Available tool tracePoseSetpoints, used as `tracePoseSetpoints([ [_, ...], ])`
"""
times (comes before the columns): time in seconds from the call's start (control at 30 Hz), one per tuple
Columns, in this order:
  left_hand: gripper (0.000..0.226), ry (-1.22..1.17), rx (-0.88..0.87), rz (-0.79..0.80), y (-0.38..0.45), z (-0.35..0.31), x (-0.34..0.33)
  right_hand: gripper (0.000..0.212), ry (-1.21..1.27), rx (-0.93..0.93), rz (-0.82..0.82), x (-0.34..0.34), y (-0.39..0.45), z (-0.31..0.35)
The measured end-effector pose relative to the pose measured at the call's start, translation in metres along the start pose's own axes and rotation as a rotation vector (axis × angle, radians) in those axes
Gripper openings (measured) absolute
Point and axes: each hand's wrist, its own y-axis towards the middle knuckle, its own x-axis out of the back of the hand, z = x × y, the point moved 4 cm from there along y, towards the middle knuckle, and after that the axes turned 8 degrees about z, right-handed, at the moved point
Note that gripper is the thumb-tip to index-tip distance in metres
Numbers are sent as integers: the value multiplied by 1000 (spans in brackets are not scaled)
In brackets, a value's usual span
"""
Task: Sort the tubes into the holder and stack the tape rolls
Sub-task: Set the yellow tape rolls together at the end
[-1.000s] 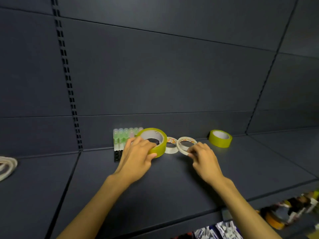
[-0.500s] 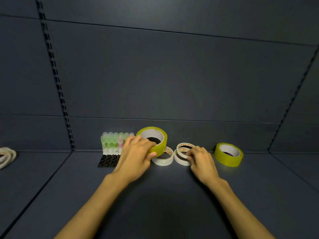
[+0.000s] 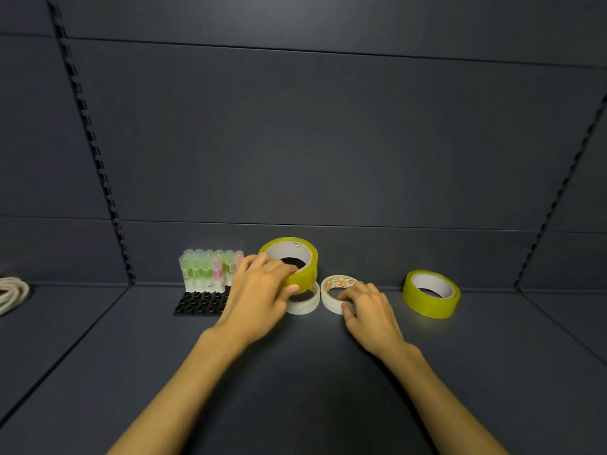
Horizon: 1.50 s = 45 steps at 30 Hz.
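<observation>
On the shelf (image 3: 328, 372): two yellow rolls (image 3: 431, 293), two white rolls (image 3: 303, 305).

Two bare forearms reach into view from the bottom edge, each ending in a bare hand. The left hand (image 3: 259, 298) and the right hand (image 3: 371, 310) wear no gloves, rings, or bracelets, and no watch or band shows at either wrist. No sleeve shows on either arm: both are uncovered from the wrist back to the point, just short of the elbow, where the picture cuts them off. The fingers are slim, with short, plain, unpainted nails. No other part of the person is visible.
</observation>
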Motion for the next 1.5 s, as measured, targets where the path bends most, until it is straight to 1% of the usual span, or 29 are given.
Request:
tracePoseSetpoints([
  [0.07, 24, -9, -4, 9, 4, -7, -4, 24, 8, 6, -19, 4, -3, -4],
  [0.17, 24, -21, -22, 34, 14, -23, -11, 20, 0, 0, -81, 17, -8, -16],
  [0.3, 25, -40, -60, 66, 36, -51, -26, 17, -6, -15, -147, 46, -19, -43],
  [0.43, 24, -77, -114, 76, 56, -88, -43, 18, -23, -56, -199, 76, -35, -78],
  [0.63, 25, -131, -210, 64, 96, -162, -74, 19, -25, -177, -208, 109, -72, -142],
  [0.8, 25, -137, -227, 69, 135, -222, -101, 18, -38, -242, -205, 133, -100, -189],
  [0.9, 29, -141, -232, 125, 154, -252, -122, 18, -54, -279, -197, 142, -111, -215],
  [1.07, 28, -93, -250, 288, 168, -287, -161, 19, -57, -309, -169, 154, -123, -243],
  [1.3, 25, 120, -196, 396, 172, -300, -202, 17, -38, -342, -150, 159, -139, -265],
  [1.43, 28, 159, -207, 462, 170, -302, -217, 16, -21, -334, -150, 156, -145, -267],
  [1.5, 28, 176, -221, 469, 168, -302, -221, 16, -14, -313, -146, 153, -143, -262],
])
